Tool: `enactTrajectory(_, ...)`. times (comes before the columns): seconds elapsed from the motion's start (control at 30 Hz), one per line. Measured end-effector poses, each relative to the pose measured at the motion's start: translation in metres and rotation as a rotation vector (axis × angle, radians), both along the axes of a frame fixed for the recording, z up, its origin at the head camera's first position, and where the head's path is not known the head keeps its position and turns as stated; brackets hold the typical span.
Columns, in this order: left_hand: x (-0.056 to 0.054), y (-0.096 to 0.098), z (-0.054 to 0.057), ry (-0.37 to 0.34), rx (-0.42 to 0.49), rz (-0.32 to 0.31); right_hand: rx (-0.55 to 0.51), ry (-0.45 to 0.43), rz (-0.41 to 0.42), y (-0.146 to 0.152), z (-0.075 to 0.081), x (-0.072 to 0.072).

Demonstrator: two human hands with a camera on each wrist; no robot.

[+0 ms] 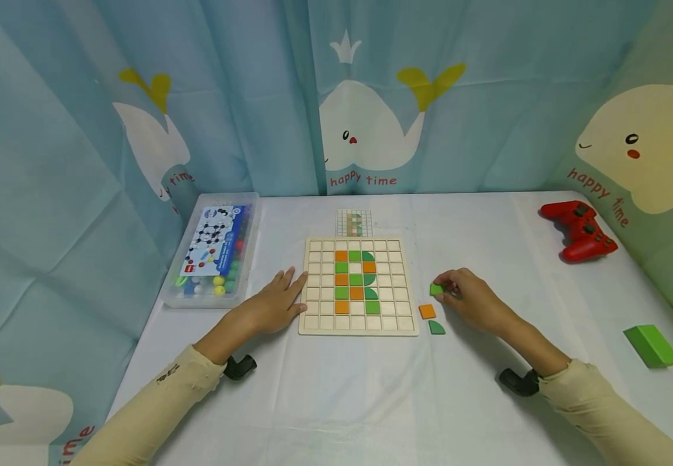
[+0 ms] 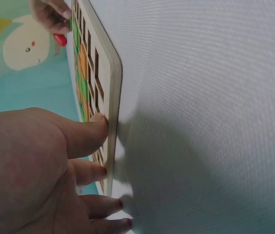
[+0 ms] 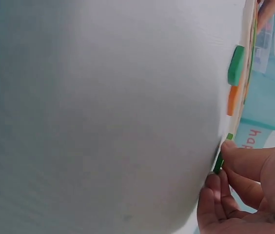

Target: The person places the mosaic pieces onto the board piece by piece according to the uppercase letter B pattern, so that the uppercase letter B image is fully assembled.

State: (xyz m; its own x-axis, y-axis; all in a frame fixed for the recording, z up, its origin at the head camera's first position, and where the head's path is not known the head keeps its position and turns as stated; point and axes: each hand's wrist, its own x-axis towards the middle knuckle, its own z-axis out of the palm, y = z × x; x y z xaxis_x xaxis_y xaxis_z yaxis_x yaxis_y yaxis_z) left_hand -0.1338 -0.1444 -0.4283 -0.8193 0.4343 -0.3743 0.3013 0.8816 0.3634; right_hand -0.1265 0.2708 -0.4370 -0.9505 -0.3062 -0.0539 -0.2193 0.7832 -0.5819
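Observation:
A wooden grid board (image 1: pixel 360 330) lies in the middle of the white table, with orange, light green and dark green tiles set in some cells. My left hand (image 1: pixel 274 304) rests at the board's left side; in the left wrist view its thumb and fingertips touch the rim, fingers spread. Right of the board, my right hand (image 1: pixel 469 299) pinches a light green square tile (image 1: pixel 435 290) between thumb and fingers, at the tabletop. Nearer the front lie an orange square tile (image 1: pixel 427 311) and a dark green quarter-round tile (image 1: pixel 437 328). Behind the board lies a pattern card (image 1: pixel 342 219).
A clear plastic box (image 1: pixel 211 252) of coloured balls stands at the back left. A red game controller (image 1: pixel 580 231) lies at the back right, with a green block (image 1: pixel 652 346) on the right side. A blue whale-print curtain (image 1: pixel 278 97) hangs behind the table.

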Motion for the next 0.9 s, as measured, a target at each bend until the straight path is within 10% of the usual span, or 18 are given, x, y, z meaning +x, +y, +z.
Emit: enactTrajectory(0.9, 0.001, 0.000, 0.001, 0.000, 0.014, -0.006, -0.036, 0.007, 0.339, -0.136, 0.007, 0.013)
